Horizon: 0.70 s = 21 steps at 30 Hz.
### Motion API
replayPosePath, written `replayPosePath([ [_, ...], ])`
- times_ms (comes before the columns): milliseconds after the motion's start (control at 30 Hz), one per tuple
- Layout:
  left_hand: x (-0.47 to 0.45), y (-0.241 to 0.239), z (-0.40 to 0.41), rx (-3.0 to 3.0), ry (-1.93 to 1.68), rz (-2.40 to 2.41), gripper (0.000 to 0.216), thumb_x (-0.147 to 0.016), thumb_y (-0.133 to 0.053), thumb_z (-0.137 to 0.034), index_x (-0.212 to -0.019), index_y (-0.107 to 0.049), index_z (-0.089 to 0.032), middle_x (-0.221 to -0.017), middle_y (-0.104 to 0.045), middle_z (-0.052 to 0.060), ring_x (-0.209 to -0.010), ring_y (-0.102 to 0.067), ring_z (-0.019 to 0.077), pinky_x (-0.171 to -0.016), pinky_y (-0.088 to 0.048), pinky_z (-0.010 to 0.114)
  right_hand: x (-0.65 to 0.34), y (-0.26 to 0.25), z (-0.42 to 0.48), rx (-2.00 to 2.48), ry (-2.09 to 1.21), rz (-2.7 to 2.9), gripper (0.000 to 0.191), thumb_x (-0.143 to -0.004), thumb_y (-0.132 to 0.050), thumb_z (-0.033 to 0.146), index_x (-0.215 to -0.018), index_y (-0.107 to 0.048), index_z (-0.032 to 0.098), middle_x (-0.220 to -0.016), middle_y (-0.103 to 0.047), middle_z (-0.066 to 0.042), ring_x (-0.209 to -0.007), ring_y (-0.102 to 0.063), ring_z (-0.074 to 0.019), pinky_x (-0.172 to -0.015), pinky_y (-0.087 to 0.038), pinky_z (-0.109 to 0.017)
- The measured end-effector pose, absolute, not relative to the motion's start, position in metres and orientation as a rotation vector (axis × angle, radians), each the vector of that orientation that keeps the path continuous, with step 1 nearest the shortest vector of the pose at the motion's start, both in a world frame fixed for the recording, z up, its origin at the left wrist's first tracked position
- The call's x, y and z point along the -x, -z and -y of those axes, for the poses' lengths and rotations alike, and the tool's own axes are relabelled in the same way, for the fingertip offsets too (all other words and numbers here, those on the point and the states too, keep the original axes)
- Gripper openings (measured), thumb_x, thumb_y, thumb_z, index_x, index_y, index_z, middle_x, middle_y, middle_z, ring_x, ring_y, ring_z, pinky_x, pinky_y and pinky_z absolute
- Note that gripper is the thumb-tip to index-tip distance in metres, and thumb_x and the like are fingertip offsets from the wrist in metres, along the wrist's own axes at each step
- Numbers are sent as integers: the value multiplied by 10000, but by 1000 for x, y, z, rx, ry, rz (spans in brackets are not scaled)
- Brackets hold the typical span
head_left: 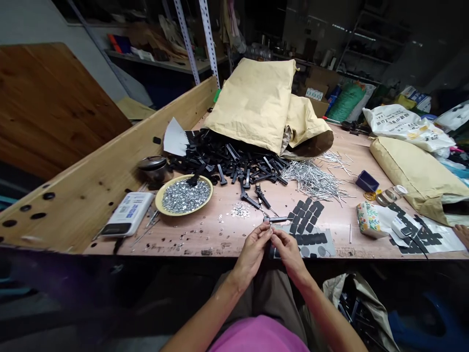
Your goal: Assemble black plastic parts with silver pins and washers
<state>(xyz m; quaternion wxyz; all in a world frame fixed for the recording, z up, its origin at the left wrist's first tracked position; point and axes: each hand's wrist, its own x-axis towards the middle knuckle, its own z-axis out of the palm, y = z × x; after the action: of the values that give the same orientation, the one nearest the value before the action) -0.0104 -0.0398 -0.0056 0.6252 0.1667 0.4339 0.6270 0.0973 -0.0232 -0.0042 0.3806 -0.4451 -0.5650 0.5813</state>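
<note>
My left hand and my right hand meet at the table's front edge, thumbs and fingertips pinched together. What they pinch is small and mostly hidden by the fingers. Just beyond the fingertips lies a black plastic part; whether it touches them I cannot tell. Two more black parts with thin metal rods point toward my hands. Beside my right hand, rows of black rounded pads lie on and behind a grey sheet. Small loose washers are scattered to the left.
A yellow bowl of small metal pieces and a white scale stand left. Behind are piled black parts, metal rods and a large paper sack. Another person's hand shows at the right edge.
</note>
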Motion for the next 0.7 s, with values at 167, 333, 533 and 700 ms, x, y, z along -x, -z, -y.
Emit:
replayPosePath([
  [167,-2,21,36,-582,-1447,-1186,267,-647,-700,-390,-791,-620,-180,-931,-641,42,-894,-604,165,-805,-467,299,-104,21,28,1236,-1617,1257,430,-740,-587,596,-798,-663,177,-665,-600,-7,-547,-536,-126,-511,-444,-250],
  [333,3,28,11,-1452,-1294,-1623,110,-780,-612,-255,-842,-697,-221,-965,-619,64,-974,-538,220,-870,-435,370,-162,23,-17,1461,-773,1611,320,-831,-526,482,-840,-679,200,-753,-599,-48,-682,-559,-179,-613,-454,-298],
  [533,-13,44,-29,-2304,-786,-1738,126,-790,-622,-191,-902,-677,-207,-855,-604,63,-839,-502,223,-722,-436,332,-221,41,-82,1628,-26,1964,265,-909,-440,302,-817,-669,207,-781,-601,-78,-782,-547,-215,-649,-421,-306],
  [700,-18,61,-45,-2485,-632,-1715,115,-821,-555,-149,-873,-647,-195,-806,-594,65,-792,-489,224,-688,-399,333,-239,54,-112,1616,157,2146,229,-917,-449,230,-833,-662,217,-808,-601,-70,-791,-507,-207,-655,-399,-291],
])
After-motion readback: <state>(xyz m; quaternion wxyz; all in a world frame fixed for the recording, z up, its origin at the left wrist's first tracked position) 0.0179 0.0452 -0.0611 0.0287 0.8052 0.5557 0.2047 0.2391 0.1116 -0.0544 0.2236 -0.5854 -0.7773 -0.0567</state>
